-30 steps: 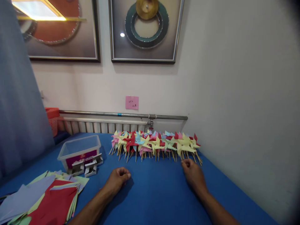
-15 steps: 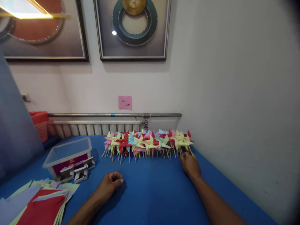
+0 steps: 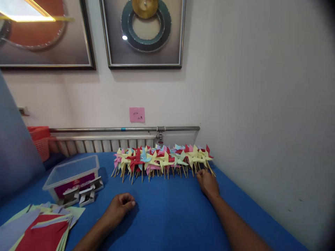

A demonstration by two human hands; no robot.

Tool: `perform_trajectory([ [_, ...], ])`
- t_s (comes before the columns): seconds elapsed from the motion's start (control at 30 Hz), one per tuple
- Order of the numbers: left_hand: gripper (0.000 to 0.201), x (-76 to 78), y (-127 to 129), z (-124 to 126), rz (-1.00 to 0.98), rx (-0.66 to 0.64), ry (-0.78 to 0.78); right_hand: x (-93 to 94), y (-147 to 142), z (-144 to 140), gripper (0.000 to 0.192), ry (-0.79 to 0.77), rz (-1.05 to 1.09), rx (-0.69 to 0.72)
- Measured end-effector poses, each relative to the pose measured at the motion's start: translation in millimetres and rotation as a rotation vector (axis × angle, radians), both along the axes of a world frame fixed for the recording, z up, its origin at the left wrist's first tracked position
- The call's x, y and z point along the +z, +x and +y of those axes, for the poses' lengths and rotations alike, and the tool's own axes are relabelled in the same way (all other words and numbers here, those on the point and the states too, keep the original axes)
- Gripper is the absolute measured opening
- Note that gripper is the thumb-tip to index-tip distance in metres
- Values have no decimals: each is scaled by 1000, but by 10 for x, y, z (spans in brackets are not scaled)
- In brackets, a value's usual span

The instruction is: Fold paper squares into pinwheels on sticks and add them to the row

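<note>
A long row of paper pinwheels (image 3: 162, 158) on wooden sticks, in yellow, red, pink and pale blue, lies along the back of the blue table (image 3: 167, 216). My right hand (image 3: 208, 183) rests on the table with its fingers curled, touching the sticks at the row's right end. I cannot tell whether it grips a stick. My left hand (image 3: 119, 206) lies on the cloth in a loose fist, holding nothing, well in front of the row's left half.
A clear plastic box (image 3: 72, 174) stands at the left with small open cardboard boxes (image 3: 83, 195) in front. Stacked coloured paper sheets (image 3: 39, 230) lie at the near left. A wall runs close along the right. A radiator pipe (image 3: 123, 129) and an orange basket (image 3: 39, 139) stand behind.
My right hand has moved forward to the sticks at the row's right end. The left hand has stayed in place. The view has shifted slightly right.
</note>
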State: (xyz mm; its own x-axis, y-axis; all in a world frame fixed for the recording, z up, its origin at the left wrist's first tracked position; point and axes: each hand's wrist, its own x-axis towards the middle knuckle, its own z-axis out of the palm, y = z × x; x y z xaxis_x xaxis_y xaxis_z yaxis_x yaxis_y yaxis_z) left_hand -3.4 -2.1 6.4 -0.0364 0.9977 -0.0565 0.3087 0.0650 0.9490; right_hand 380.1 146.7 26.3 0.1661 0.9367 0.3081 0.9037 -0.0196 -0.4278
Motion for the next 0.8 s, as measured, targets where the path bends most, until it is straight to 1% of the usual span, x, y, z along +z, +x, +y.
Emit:
perform_trajectory([
  [0.17, 39, -54, -35, 23, 63, 3, -6, 7, -23, -10, 26, -33, -17, -12],
  [0.3, 35, -118, -63, 49, 59, -4, 10, 13, -39, -16, 27, -49, -27, -18],
  [0.57, 32, -95, -64, 39, 88, -32, -6, 31, -75, -49, 29, -48, -14, -1],
  [0.8, 35, -136, -80, 53, 95, -20, 17, 1, -59, -47, 26, 3, 6, 21],
])
